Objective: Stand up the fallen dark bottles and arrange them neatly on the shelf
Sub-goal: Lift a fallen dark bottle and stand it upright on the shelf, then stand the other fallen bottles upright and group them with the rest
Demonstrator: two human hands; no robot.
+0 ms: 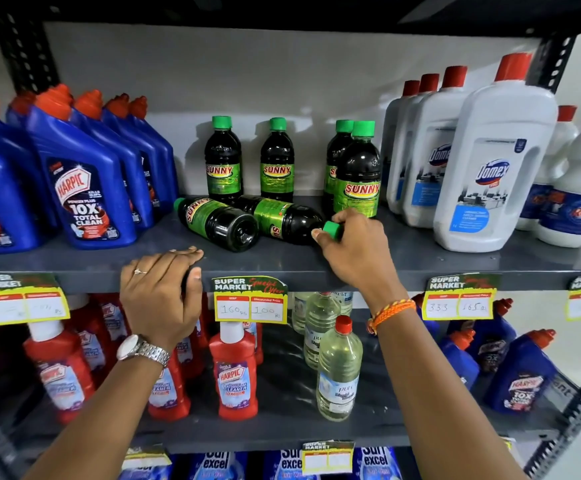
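Note:
Two dark bottles with green caps and green labels lie on their sides on the grey shelf (413, 258). The left fallen bottle (218, 223) points its base toward me. The right fallen bottle (287, 220) points its cap toward me, and my right hand (355, 251) is closed around that cap. Several more dark bottles stand upright behind: one at the back left (223, 161), one in the middle (277, 161), and a pair at the right (358, 171). My left hand (161, 296) grips the shelf's front edge and holds no bottle.
Blue toilet-cleaner bottles (85, 174) crowd the shelf's left side; tall white bottles (490, 161) stand at the right. Price tags (250, 299) hang from the shelf edge. The lower shelf holds red cleaner bottles (233, 372) and clear bottles (339, 372).

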